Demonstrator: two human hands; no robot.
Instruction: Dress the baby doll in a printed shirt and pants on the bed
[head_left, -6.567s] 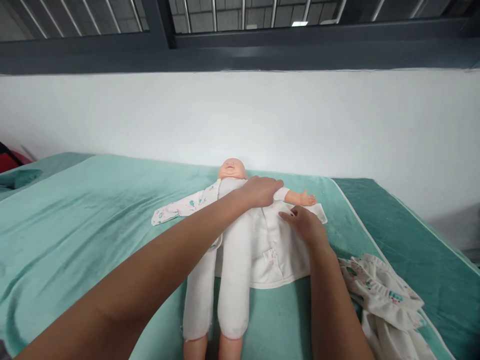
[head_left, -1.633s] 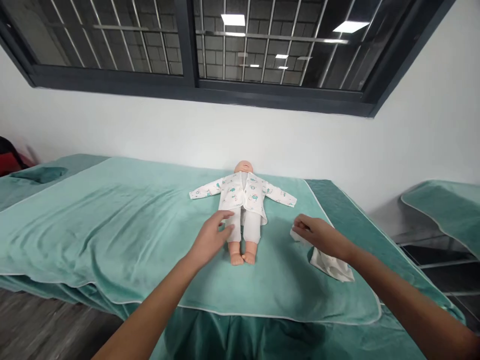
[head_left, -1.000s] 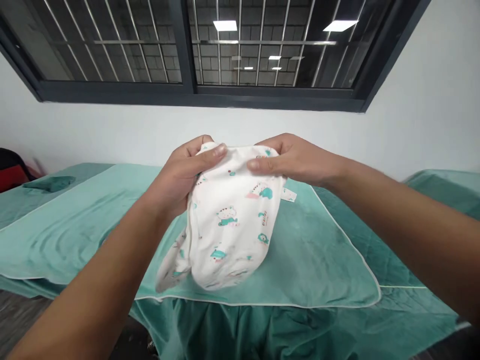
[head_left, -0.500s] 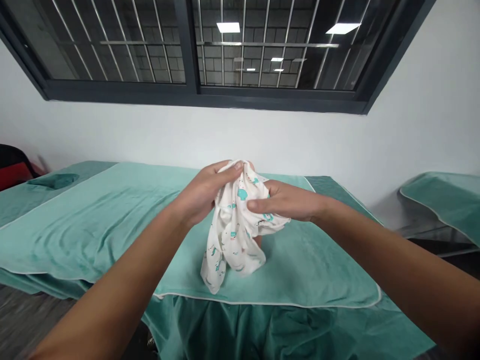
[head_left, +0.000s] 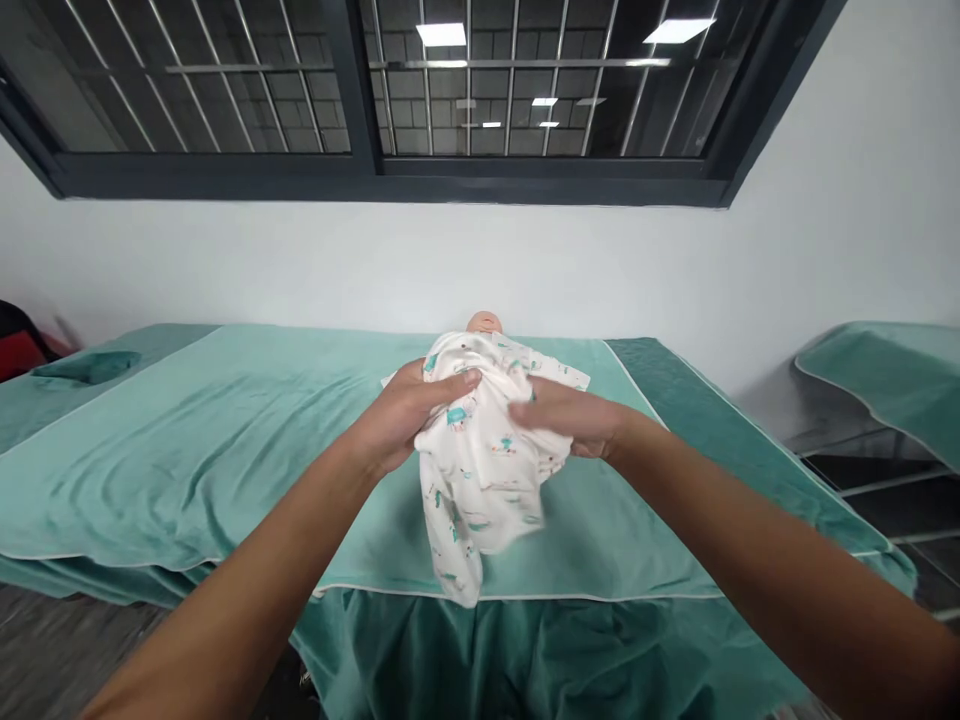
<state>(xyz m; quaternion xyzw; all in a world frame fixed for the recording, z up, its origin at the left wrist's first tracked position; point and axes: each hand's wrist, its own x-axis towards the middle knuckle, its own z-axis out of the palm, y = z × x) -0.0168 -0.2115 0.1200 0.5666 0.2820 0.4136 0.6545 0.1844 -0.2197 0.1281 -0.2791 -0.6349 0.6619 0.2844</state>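
Both of my hands hold up a small white baby garment (head_left: 480, 470) printed with teal and pink animals, bunched above the bed. My left hand (head_left: 405, 415) pinches its upper left part with thumb and fingers closed. My right hand (head_left: 574, 415) grips the upper right part. The lower end of the cloth hangs loose toward the bed's front edge. Behind the garment lies a baby doll (head_left: 484, 323) on its back; only its head and a printed sleeve (head_left: 566, 377) show.
A teal towel (head_left: 187, 450) covers the bed, over a darker teal sheet (head_left: 465, 650). A second teal-covered bed (head_left: 885, 375) stands at the right. A white wall and a barred window (head_left: 390, 90) are behind. A folded teal cloth (head_left: 86, 366) lies far left.
Since half a second ago, the garment has been regathered and lowered a little, with its loose end hanging further down. The doll's head now shows above it.
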